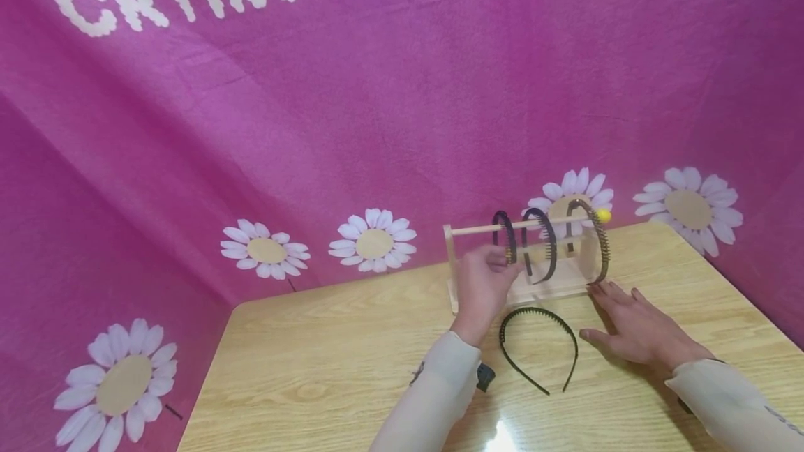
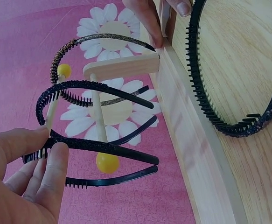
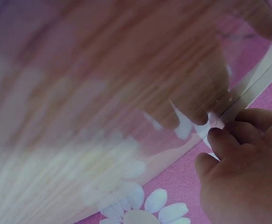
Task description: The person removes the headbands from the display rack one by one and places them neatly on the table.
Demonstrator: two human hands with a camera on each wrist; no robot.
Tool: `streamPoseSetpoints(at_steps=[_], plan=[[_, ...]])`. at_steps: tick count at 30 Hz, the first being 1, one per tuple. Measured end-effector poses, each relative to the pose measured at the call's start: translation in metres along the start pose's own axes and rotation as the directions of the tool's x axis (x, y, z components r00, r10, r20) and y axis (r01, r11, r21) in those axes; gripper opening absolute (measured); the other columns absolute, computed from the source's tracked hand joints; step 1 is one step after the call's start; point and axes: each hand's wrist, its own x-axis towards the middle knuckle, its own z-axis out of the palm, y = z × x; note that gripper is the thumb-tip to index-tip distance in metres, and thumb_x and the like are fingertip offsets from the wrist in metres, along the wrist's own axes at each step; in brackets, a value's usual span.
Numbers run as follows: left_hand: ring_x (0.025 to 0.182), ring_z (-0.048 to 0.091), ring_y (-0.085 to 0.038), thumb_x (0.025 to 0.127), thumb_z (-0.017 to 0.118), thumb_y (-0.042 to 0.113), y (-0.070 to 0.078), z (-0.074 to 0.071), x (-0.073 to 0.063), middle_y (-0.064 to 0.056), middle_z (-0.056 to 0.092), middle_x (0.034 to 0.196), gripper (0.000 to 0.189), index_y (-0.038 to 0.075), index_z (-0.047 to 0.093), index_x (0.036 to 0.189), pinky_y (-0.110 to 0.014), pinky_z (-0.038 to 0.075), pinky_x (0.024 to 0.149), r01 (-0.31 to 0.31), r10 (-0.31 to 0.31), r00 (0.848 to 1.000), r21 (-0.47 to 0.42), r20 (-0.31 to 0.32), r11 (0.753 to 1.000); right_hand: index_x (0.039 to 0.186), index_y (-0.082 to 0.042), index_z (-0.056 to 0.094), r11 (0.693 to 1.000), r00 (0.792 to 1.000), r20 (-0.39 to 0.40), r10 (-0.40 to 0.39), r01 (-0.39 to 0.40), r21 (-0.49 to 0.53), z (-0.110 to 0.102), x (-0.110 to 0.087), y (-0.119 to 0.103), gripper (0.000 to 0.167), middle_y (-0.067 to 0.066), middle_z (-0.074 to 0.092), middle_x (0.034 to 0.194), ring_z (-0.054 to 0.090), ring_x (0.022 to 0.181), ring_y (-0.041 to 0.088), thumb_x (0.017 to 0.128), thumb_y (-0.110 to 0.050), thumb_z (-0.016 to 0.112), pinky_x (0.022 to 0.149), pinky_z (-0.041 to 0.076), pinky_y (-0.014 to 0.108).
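My left hand (image 1: pixel 484 288) pinches a black toothed headband (image 2: pixel 108 148) between thumb and fingers. This headband hangs over the bar of a wooden rack (image 1: pixel 449 257), near the rack's left end. Beside it hangs a second black headband (image 1: pixel 552 250), and a brown, beaded-looking one (image 1: pixel 601 236) is at the right end. My right hand (image 1: pixel 641 326) rests on the table with fingers spread, fingertips right at the rack's front right corner. In front of the rack lies another black toothed headband (image 1: pixel 539 310), between my forearms.
The rack's bars end in yellow balls (image 1: pixel 604 215). It stands near the back edge of a wood-grain table (image 1: pixel 326 354). Behind the table hangs a pink cloth (image 1: pixel 402 89) with white daisies and lettering. A small black object (image 1: pixel 485 377) shows beside my left sleeve.
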Motion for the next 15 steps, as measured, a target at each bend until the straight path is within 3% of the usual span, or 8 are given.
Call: streamPoseSetpoints(at_steps=[15], plan=[[0.072,0.064,-0.006,0.08,0.085,0.008,0.002,-0.0043,0.0001,-0.005,0.072,0.085,0.027,-0.001,0.074,0.102,-0.018,0.056,0.064,-0.01,0.01,1.0,-0.015,-0.023,1.0,0.145,0.01,0.042,1.0,1.0,0.013,0.013,-0.013,0.018,-0.0007,-0.0004,-0.0028,0.088,0.036,0.03,0.152,0.032,0.138,0.053,0.091,-0.053,0.069,0.109,0.022,0.072]])
